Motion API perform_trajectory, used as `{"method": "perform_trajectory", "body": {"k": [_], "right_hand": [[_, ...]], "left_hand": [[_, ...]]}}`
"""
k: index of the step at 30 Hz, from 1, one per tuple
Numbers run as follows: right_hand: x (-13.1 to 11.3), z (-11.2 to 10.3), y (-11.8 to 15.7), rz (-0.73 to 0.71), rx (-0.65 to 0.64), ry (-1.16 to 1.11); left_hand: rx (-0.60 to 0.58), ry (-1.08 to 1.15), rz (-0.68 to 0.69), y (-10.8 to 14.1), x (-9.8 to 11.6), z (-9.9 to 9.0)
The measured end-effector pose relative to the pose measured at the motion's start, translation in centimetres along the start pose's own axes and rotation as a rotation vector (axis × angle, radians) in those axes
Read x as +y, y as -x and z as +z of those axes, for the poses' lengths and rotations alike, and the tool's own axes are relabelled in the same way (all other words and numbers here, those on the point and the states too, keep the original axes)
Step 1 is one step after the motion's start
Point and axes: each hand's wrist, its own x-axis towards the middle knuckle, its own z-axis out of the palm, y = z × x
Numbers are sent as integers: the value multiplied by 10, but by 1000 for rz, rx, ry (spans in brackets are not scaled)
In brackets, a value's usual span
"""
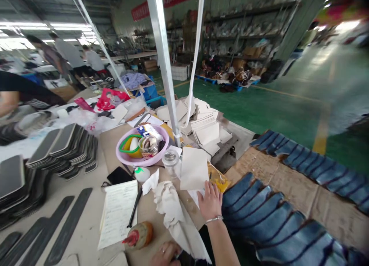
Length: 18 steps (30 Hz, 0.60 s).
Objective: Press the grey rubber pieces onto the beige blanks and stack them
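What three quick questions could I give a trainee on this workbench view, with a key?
1. Where is the silver bracelet? a) on the notebook; b) around the wrist of the right hand; c) on the floor
2. True or false: the green-rimmed container is inside the pink basin.
3. What colour is the tip of the bottle nearest the left hand?

Key: 1. b; 2. true; 3. red
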Motion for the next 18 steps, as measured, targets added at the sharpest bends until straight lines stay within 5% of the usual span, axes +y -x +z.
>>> {"method": "perform_trajectory", "body": {"k": [4,8,13,18], "right_hand": [[0,-2,4,-36,7,-27],[20,-1,17,-78,199,-158],[42,-1,56,-151,419,-299],[36,-10,119,-54,328,-444]], "left_hand": [[-26,-29,88,1,20,-24],[-83,-43,100,-1,37,-49],[-135,-84,113,-1,34,-44],[-158,-113,131,-2,30,-36]]}}
